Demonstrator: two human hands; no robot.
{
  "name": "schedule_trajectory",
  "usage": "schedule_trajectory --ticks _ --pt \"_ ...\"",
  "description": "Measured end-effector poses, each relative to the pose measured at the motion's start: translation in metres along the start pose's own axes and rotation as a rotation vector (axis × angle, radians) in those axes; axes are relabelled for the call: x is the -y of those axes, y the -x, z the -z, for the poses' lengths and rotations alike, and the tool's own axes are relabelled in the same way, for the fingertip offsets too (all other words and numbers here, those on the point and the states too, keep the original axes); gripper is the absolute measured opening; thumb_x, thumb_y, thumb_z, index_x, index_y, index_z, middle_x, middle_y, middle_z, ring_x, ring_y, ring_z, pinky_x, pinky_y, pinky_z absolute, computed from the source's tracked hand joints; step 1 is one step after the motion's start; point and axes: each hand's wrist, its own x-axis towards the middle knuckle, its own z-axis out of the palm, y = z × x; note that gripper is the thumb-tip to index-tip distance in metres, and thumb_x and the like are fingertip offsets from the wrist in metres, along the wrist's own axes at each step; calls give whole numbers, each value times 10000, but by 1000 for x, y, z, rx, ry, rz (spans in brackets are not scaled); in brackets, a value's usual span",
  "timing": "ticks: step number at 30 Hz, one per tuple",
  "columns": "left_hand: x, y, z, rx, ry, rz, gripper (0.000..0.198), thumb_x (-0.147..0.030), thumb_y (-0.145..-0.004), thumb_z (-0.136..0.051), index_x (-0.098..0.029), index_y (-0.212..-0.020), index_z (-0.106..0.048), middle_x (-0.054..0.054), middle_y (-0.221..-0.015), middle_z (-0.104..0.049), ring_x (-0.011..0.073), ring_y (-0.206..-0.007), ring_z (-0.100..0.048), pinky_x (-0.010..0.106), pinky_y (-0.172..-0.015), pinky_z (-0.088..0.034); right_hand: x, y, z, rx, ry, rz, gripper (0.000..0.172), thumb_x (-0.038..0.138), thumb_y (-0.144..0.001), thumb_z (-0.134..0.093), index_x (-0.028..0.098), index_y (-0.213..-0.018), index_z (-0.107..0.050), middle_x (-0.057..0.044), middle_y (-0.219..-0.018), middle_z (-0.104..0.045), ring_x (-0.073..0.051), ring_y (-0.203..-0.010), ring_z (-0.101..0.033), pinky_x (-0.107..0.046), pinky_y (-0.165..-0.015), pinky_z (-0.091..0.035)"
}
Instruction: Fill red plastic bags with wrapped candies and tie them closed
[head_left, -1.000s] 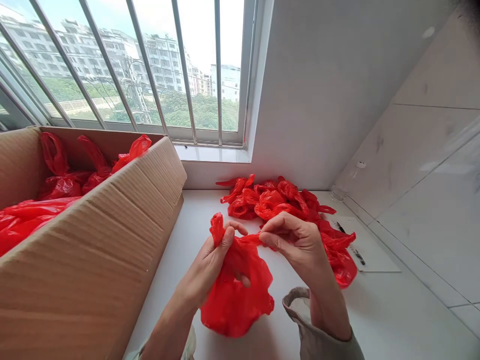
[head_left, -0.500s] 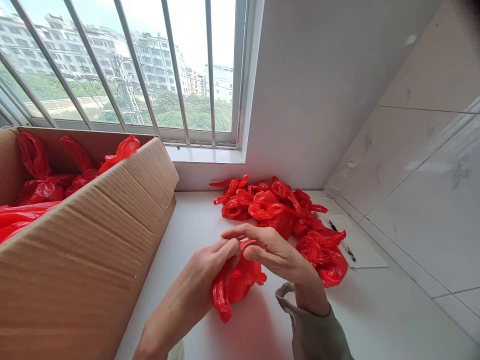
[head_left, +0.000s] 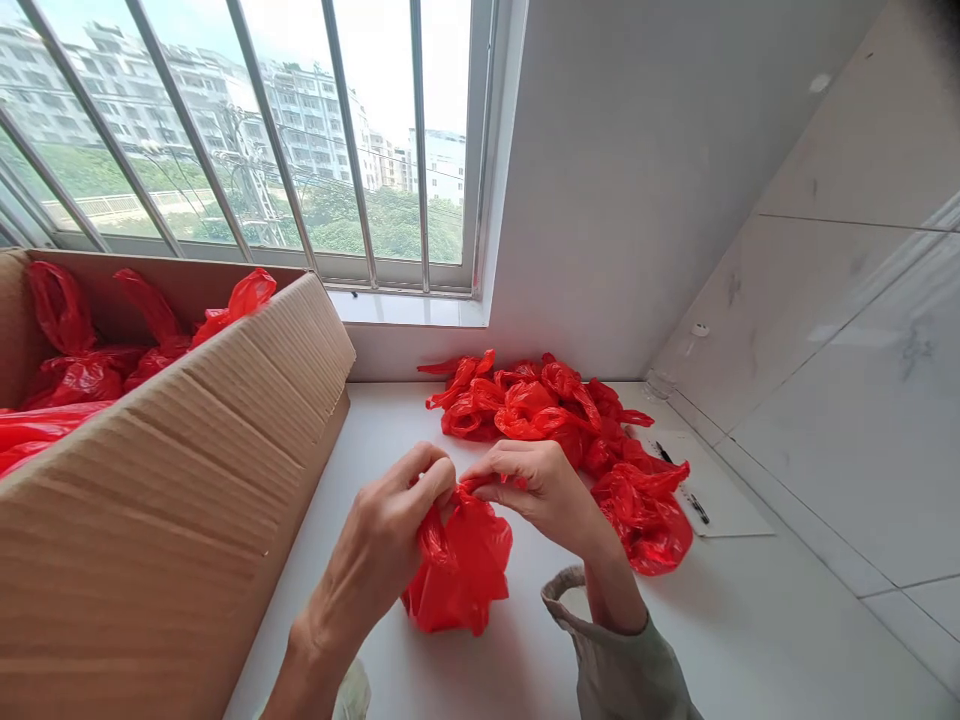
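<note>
A red plastic bag (head_left: pixel 463 570) hangs between my two hands, just over the white tabletop. My left hand (head_left: pixel 397 520) is closed around its gathered top on the left side. With thumb and fingers pinched together, my right hand (head_left: pixel 536 490) grips the bag's upper right edge. The bag's lower part bulges out below the hands; what is inside it, if anything, is hidden. Behind my right hand lies a heap of red plastic bags (head_left: pixel 536 405), with another crumpled red bag (head_left: pixel 649 515) at its near right end.
A cardboard box (head_left: pixel 217 480) stands at the left with several knotted red bags (head_left: pixel 90 375) inside. A white sheet (head_left: pixel 731 505) with a black pen (head_left: pixel 699 508) lies right of the heap. Beyond the table are a barred window (head_left: pixel 345 150) and a tiled wall (head_left: pixel 840 400).
The right hand has gone from fingers held apart over the bag to pinching its edge. My left hand has shifted slightly left and up, and the bag now hangs fuller below.
</note>
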Motion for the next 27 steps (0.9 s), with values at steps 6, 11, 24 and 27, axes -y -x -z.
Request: schedule_trajectory --ticks 6,11,24,27 --pt "1 -3 14 287 113 188 234 -272 -997 -330 -234 -775 -270 -29 -854 -401 115 -670 -387 232 -638 -372 -6 3 12 -62 57 -7 106 290 -853 -705 198 -816 -745 4 -735 -675 -113 -663 -568 -232 -621 -447" --pt "2 2 20 376 106 321 223 -227 -975 -230 -229 -773 -324 -14 -870 -415 135 -681 -417 266 -690 -396 -29 1 28 -39 15 -66 257 394 -875 -647 174 -751 -690 4 -684 -631 -118 -637 -543 -232 -589 -426" --pt "26 14 -1 649 -42 512 170 -129 -830 -277 -231 -701 -236 -44 -597 -229 148 -538 -204 282 -517 -154 -135 20 54 -211 398 -439 392 486 -878 -501 157 -751 -672 -49 -716 -666 -189 -696 -586 -283 -676 -450" --pt "28 14 0 634 -16 488 185 -148 -837 -306 -230 -697 -219 -42 -612 -239 147 -569 -237 276 -523 -192 -123 23 49 -216 502 -468 294 386 -880 -517 162 -799 -688 -76 -795 -686 -219 -767 -615 -316 -739 -472"
